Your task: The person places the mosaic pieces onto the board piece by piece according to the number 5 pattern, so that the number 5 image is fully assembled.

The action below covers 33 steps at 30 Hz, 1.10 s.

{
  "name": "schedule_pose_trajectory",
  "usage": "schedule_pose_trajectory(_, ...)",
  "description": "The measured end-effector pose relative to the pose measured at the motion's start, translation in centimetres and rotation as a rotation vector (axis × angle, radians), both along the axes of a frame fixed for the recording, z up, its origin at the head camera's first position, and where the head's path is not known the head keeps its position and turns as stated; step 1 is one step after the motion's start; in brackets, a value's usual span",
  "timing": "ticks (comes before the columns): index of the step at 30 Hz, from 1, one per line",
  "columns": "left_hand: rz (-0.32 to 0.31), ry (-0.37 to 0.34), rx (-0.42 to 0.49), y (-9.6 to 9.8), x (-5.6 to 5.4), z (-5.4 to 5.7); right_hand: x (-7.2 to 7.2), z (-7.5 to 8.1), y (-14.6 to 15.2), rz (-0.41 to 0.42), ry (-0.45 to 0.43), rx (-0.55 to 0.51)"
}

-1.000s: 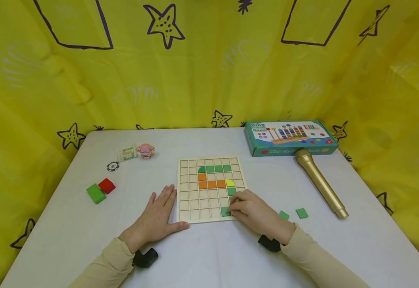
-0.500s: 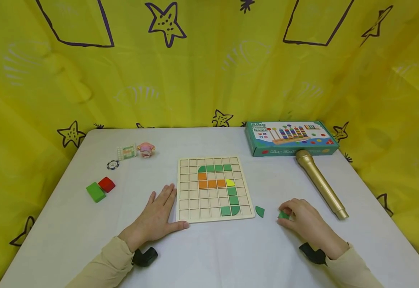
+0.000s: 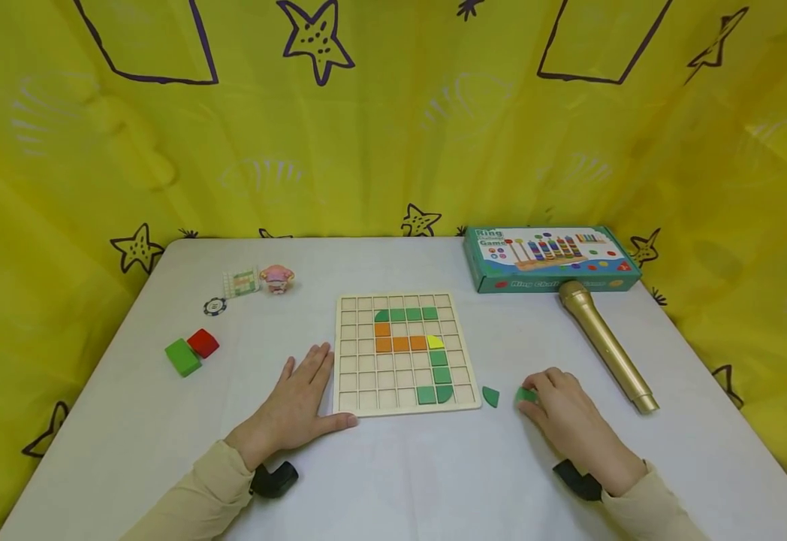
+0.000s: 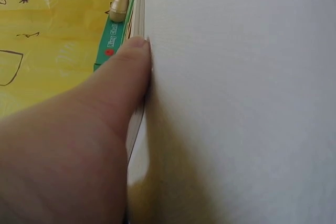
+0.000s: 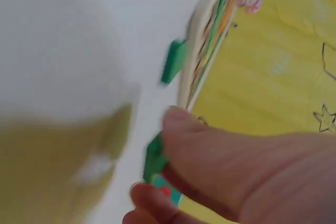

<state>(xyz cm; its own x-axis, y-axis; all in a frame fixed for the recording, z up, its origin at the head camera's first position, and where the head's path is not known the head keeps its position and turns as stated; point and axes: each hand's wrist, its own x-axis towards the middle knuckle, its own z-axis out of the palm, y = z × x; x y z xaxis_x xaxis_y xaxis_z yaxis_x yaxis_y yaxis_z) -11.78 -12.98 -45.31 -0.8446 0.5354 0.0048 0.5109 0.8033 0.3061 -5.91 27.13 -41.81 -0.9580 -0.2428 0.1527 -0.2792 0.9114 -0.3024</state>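
Note:
A wooden grid board (image 3: 360, 376) lies mid-table, with green, orange and yellow tiles set in its cells. My left hand (image 3: 292, 409) rests flat at the board's left edge; its thumb (image 4: 134, 56) touches the lower left corner. To the right of the board, my right hand (image 3: 565, 406) pinches a green tile (image 3: 525, 395) between thumb and fingers, low over the table. That tile (image 5: 155, 158) shows beside the thumb in the right wrist view. A green quarter-round tile (image 3: 491, 397) lies loose between the board and my right hand. Whatever lies under the right palm is hidden.
A Ring Challenge Game box (image 3: 552, 259) stands at the back right, with a gold microphone (image 3: 606, 346) in front. At the left are green (image 3: 182, 358) and red blocks (image 3: 203, 343), a poker chip (image 3: 215, 306), a pattern card (image 3: 241, 282) and a pink figurine (image 3: 277, 279).
My right hand has left the board's lower right corner and moved right to a green tile, which it now pinches. A green rounded tile shows in that corner. The left hand stays put.

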Motion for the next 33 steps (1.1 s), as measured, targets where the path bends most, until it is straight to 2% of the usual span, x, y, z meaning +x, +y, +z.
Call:
schedule_pose_trajectory(2, 0.002, -0.003, -0.005, 0.0, 0.0, 0.0, -0.5, 0.2, -1.5, 0.057, 0.024, -0.039)
schedule_pose_trajectory(5, 0.003, -0.013, -0.006, 0.0, 0.0, 0.0, -1.5, 0.3, -4.2, 0.157, 0.013, -0.087)
schedule_pose_trajectory(10, 0.004, -0.016, -0.011, 0.1, 0.0, -0.1, -3.1, 0.2, -8.7, 0.266, -0.029, -0.105)
schedule_pose_trajectory(15, 0.008, -0.016, -0.018, 0.2, -0.1, -0.1, -4.1, -0.2, -11.4, 0.384, 0.016, -0.104)
schedule_pose_trajectory(22, -0.003, -0.004, -0.013, 0.3, -0.1, -0.1, -4.6, -0.5, -12.5, 0.443, 0.07, -0.038)
schedule_pose_trajectory(33, 0.006, -0.013, -0.001, 0.1, 0.0, 0.1, -4.6, -0.5, -11.9, 0.554, 0.219, 0.122)
